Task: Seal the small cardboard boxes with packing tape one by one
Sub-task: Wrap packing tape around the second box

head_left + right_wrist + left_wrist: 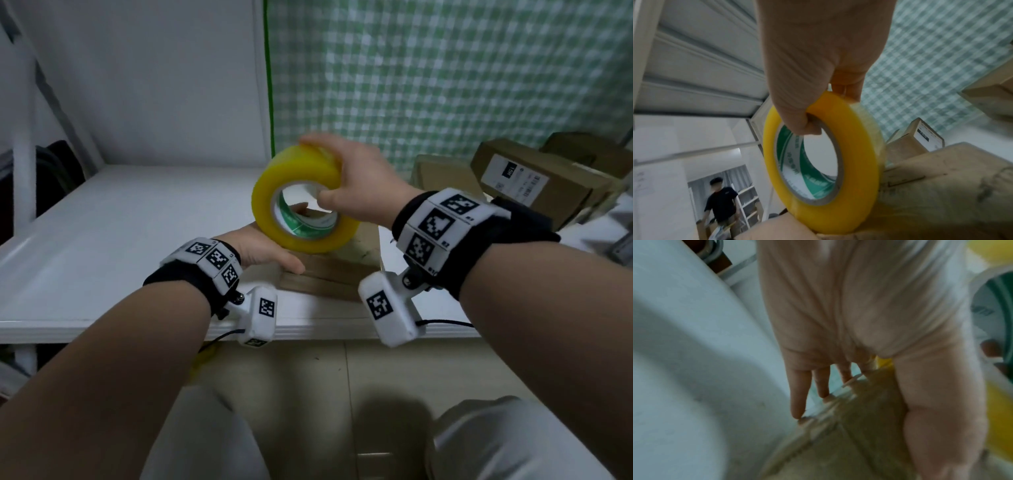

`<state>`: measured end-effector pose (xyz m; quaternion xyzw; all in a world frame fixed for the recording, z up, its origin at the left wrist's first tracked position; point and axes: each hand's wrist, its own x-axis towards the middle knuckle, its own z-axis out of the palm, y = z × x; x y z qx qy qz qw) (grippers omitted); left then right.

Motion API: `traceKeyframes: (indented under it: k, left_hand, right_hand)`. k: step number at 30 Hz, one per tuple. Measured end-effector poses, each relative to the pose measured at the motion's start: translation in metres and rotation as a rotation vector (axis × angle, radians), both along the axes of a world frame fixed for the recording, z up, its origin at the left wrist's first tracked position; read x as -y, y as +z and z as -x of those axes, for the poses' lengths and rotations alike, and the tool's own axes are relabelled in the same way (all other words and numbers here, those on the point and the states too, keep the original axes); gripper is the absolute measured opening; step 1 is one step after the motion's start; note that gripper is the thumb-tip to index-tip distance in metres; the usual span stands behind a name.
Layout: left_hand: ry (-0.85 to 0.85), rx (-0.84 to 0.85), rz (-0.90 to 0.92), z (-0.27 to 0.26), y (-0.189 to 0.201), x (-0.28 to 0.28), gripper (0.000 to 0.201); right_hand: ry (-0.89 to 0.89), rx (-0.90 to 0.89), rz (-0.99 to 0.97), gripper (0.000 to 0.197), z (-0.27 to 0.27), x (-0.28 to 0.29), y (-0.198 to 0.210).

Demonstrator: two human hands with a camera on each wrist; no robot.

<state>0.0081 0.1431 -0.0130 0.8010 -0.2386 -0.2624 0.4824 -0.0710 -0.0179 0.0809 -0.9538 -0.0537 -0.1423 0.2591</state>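
A yellow packing tape roll [301,192] with a green-printed core stands on edge on top of a small cardboard box [329,277]. My right hand [320,171] grips the roll from above, thumb inside the core and fingers over the outer face; in the right wrist view the right hand [826,107] holds the tape roll [861,170] against the box [941,186]. My left hand [267,250] rests on the box's left end. In the left wrist view the left hand's fingers [799,394] reach straight down the edge of the box [838,443], and the thumb lies along its top.
The box sits near the front edge of a white table [102,240]. More cardboard boxes [534,178] are stacked at the back right, in front of a green checked curtain [445,68]. In the right wrist view a person [721,204] stands far off.
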Motion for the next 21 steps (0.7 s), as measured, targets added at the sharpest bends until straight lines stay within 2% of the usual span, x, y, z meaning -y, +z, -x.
traceKeyframes:
  k: [2, 4, 8, 10, 12, 16, 21]
  left_hand:
    - [0.008, 0.009, -0.052, -0.003, -0.006, -0.005, 0.042]
    - [-0.007, 0.009, -0.081, -0.005, -0.01, -0.008, 0.041]
    - [-0.051, 0.02, -0.104, -0.009, -0.011, -0.007, 0.084]
    - [-0.079, -0.009, -0.083, -0.01, -0.011, -0.006, 0.098]
    - [-0.102, -0.025, -0.071, -0.011, -0.01, -0.004, 0.1]
    - [-0.107, -0.039, -0.079, -0.009, -0.009, 0.0, 0.101]
    - [-0.105, -0.021, -0.11, -0.011, -0.011, 0.004, 0.109]
  right_hand:
    - [0.042, -0.009, 0.067, 0.076, -0.004, -0.005, -0.005]
    - [0.067, -0.026, 0.129, 0.076, -0.007, -0.006, -0.007]
    - [0.036, -0.07, 0.152, 0.07, 0.0, 0.014, 0.001]
    - [0.008, -0.113, 0.175, 0.063, 0.01, 0.032, 0.008]
    - [-0.012, -0.146, 0.237, 0.062, 0.021, 0.046, 0.012]
    - [-0.038, -0.172, 0.342, 0.073, 0.031, 0.055, 0.014]
    - [-0.046, -0.161, 0.409, 0.072, 0.034, 0.058, 0.016]
